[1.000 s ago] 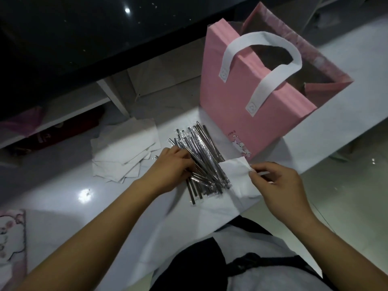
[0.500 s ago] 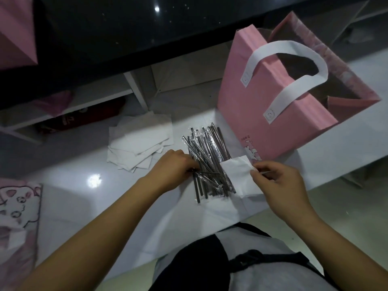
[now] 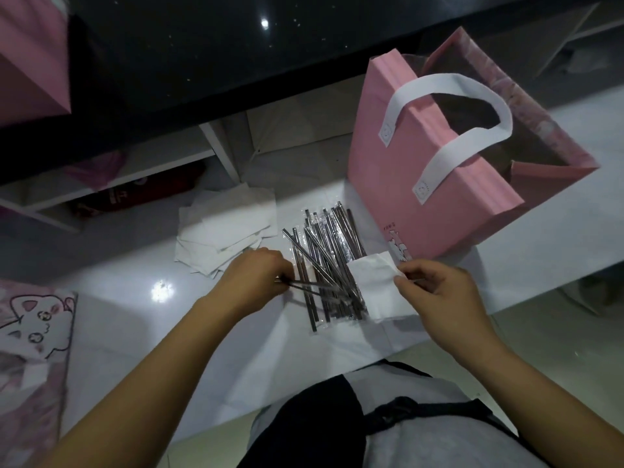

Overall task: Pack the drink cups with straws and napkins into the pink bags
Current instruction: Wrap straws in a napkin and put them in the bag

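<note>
Pinching a single wrapped straw (image 3: pixel 312 286) between the curled fingertips of the left hand (image 3: pixel 256 278), holding it crosswise over the near end of the straw pile (image 3: pixel 329 258). Gripping with the right hand (image 3: pixel 439 298) the corner of one white napkin (image 3: pixel 373 287) between thumb and forefinger, letting the sheet drape over the pile's right edge and down onto the white table (image 3: pixel 540 261). Extending both bare forearms in from the bottom of the view, above a grey top and a dark apron (image 3: pixel 304 430).

Fanning out between the two hands in clear wrappers, pointing lengthwise away from the body. Resting just left of that pile and behind the left hand: a loose stack of napkins (image 3: pixel 226 231), overlapping unevenly. Standing upright and open just behind and to the right of the straws: a pink bag (image 3: pixel 422 197), showing a white loop handle (image 3: pixel 472 136) arching across its mouth and a small printed figure at the near bottom corner. Hiding its inside in shadow, too dark for making out any contents. Lying flat at the table's left edge, well apart from both hands: a second pink bag (image 3: pixel 33 332), bearing a cat drawing. Looming beyond the table: a dark speckled counter (image 3: pixel 202 62), overhanging a white shelf (image 3: pixel 152 163).
</note>
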Demonstrator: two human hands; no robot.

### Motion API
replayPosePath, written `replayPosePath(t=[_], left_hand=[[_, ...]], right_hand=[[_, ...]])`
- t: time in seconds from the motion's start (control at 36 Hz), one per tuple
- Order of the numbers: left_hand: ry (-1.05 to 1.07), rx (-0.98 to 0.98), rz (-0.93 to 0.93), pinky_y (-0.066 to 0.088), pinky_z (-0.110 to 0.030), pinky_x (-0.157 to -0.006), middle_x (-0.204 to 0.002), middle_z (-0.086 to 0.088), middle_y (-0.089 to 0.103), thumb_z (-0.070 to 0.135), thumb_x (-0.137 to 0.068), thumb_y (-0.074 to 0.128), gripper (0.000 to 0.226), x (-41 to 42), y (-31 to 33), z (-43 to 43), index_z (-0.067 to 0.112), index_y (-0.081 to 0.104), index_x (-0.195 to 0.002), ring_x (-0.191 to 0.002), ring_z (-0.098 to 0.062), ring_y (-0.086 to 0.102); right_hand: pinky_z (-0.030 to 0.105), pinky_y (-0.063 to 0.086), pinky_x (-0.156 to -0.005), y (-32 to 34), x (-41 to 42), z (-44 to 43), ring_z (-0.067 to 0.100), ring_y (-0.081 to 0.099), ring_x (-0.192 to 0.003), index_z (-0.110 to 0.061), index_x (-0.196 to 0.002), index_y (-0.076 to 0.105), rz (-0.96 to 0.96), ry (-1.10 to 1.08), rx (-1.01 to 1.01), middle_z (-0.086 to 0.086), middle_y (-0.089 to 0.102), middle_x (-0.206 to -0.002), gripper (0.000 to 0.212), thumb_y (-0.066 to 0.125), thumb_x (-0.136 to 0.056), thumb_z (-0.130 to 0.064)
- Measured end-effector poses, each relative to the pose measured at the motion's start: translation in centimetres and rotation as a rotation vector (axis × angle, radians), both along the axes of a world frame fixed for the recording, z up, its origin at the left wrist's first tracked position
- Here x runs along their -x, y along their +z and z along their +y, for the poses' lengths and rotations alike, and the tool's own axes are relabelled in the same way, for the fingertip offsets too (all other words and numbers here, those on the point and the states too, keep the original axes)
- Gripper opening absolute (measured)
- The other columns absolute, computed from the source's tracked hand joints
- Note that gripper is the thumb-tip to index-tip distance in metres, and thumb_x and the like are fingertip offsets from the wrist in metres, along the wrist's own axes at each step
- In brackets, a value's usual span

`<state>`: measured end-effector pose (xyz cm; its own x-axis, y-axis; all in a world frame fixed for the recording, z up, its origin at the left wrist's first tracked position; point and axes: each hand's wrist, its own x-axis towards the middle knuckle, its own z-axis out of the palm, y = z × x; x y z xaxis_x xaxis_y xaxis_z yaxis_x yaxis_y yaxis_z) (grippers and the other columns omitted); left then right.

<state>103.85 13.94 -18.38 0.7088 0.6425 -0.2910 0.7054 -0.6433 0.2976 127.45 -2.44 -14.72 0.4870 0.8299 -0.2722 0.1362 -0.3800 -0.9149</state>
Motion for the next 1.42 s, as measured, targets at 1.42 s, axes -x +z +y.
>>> replayPosePath(t=[1.42], left_hand=[[0.832,0.746,-0.933,0.060,-0.028,-0.080,-0.093,-0.003,0.076,0.002,-0.085,0.077,0.024,-4.0,4.6,-9.3,0.018,0.075,-0.101,-0.088,-0.021,0.074]], right_hand=[[0.043,0.061,-0.070,0.7,2.2,3.9,0.029,0.074,-0.084,-0.010,-0.102,0.077,0.684,0.134,0.132,0.017,0.076,-0.101,0.031,0.074,-0.072,-0.018]])
